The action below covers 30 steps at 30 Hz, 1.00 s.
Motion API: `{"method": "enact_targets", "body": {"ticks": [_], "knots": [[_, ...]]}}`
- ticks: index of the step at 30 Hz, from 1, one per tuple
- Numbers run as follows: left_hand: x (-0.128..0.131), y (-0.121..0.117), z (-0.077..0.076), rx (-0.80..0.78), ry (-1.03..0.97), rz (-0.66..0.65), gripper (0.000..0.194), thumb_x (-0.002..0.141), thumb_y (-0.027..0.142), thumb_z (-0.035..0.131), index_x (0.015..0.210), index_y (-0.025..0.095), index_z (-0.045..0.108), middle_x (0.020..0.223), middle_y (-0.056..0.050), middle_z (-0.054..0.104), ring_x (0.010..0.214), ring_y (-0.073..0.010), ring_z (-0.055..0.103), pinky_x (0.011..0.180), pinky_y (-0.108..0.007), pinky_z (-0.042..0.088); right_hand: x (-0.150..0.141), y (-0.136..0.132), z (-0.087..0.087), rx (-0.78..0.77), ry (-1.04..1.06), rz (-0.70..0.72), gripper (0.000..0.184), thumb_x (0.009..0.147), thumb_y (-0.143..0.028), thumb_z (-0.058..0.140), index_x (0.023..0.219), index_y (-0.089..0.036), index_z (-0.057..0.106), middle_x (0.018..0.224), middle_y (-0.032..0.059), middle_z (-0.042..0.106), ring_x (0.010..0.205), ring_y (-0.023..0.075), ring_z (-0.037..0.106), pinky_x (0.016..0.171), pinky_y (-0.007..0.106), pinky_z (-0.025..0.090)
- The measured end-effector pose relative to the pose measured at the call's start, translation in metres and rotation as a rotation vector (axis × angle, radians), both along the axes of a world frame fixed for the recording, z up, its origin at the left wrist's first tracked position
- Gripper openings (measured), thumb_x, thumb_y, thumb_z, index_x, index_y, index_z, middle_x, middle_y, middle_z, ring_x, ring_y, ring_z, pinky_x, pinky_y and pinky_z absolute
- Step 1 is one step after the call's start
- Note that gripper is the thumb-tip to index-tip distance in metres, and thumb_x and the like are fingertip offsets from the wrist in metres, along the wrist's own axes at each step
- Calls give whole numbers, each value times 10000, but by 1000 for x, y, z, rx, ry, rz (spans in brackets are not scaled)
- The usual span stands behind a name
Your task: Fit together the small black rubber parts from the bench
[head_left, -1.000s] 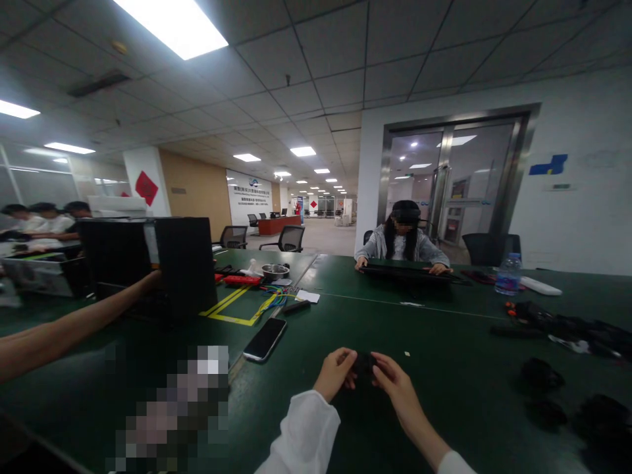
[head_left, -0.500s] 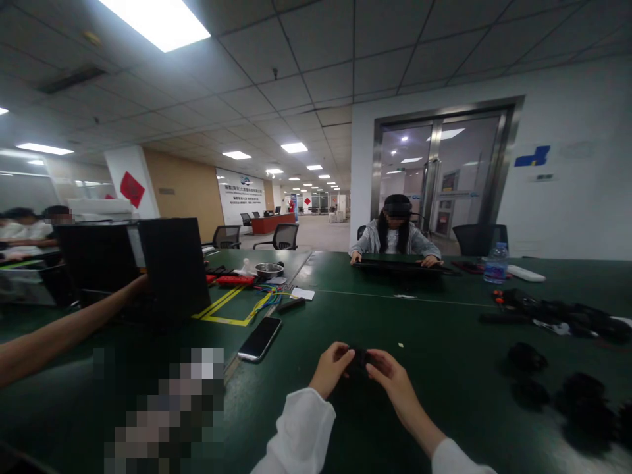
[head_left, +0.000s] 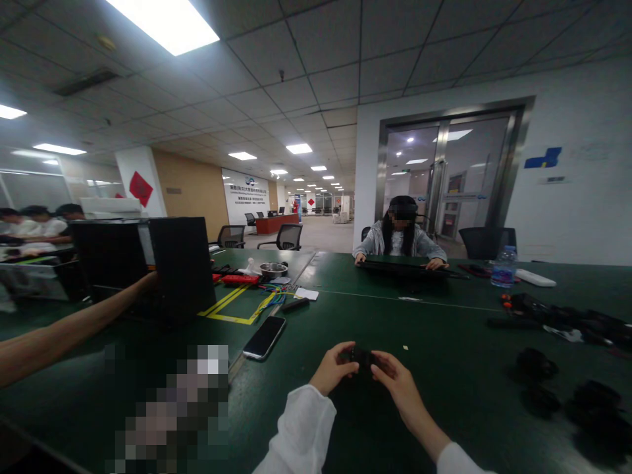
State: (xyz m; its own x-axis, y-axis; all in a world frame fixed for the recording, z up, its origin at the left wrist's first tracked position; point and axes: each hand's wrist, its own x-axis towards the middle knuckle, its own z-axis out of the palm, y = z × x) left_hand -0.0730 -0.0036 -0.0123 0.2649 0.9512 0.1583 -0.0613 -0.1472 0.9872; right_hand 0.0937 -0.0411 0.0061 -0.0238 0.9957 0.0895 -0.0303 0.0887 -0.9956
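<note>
A small black object (head_left: pixel 363 358), dark and blocky, is held between my two hands above the green table (head_left: pixel 306 421). Its exact kind is too dark to make out. My left hand (head_left: pixel 334 368) pinches its left end between thumb and fingers. On the other end, the fingertips of my right hand (head_left: pixel 394 378) are closed. My fingers cover parts of the object. To the left of my hands lies a smartphone (head_left: pixel 264 338) with a dark screen. A tiny pale scrap (head_left: pixel 405 347) rests just beyond my right hand.
Several black parts (head_left: pixel 537 363) and a dark cable bundle (head_left: pixel 567 316) lie at right, near a water bottle (head_left: pixel 503 267). Left stand a black case (head_left: pixel 182 263) with another person's arm (head_left: pixel 83 322) reaching in, coloured wires (head_left: pixel 269 299) and a metal bowl (head_left: pixel 273 268). Opposite sits a person (head_left: pixel 402 237).
The camera view swung slightly right, then partly back. Both hands keep hold of the black object, with small shifts of my left fingers around it.
</note>
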Motion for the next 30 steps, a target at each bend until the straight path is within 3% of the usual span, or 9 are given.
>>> {"method": "enact_targets", "body": {"ticks": [2, 6, 9, 16, 24, 30], "knots": [[1, 0, 0, -4, -1, 17, 538, 581, 358, 665, 1057, 182, 487, 901, -42, 548, 575, -94, 571, 510, -219, 434, 0, 0, 0, 2, 1, 8, 353, 596, -300, 606, 934, -211, 559, 1019, 45, 586, 996, 236, 519, 799, 358, 454], [6, 1, -3, -12, 39, 66, 396, 671, 473, 537, 888, 142, 538, 574, 36, 523, 383, -53, 477, 382, -173, 347, -1, 0, 2, 39, -33, 45, 320, 594, -252, 602, 907, -205, 560, 1006, 36, 589, 1001, 214, 519, 862, 350, 416], [7, 1, -4, -28, 64, 71, 411, 703, 517, 464, 811, 127, 540, 496, 44, 503, 323, -44, 426, 329, -160, 286, -2, -1, 3, 47, -55, 68, 306, 608, -244, 594, 909, -204, 556, 1008, 36, 585, 1002, 209, 518, 875, 355, 405], [0, -3, 3, -10, 62, -34, 565, 564, 365, 680, 1054, 172, 474, 613, 52, 516, 407, -45, 465, 403, -174, 362, 1, 1, -1, 5, 3, 26, 328, 612, -291, 598, 928, -219, 551, 1039, 42, 568, 1019, 235, 503, 823, 373, 440], [7, -3, -2, -16, 107, 78, 381, 665, 493, 534, 762, 125, 519, 511, 40, 498, 402, -61, 446, 376, -171, 328, 0, -1, 0, 32, -14, 45, 319, 599, -289, 611, 905, -216, 559, 1004, 31, 592, 1007, 224, 516, 847, 360, 428], [10, -7, 3, 37, 73, 180, 369, 661, 498, 534, 829, 170, 510, 710, 21, 525, 534, -78, 489, 381, -152, 346, -2, -4, 4, 36, -77, 86, 286, 589, -283, 617, 863, -213, 574, 982, 22, 604, 985, 213, 534, 870, 354, 414]]}}
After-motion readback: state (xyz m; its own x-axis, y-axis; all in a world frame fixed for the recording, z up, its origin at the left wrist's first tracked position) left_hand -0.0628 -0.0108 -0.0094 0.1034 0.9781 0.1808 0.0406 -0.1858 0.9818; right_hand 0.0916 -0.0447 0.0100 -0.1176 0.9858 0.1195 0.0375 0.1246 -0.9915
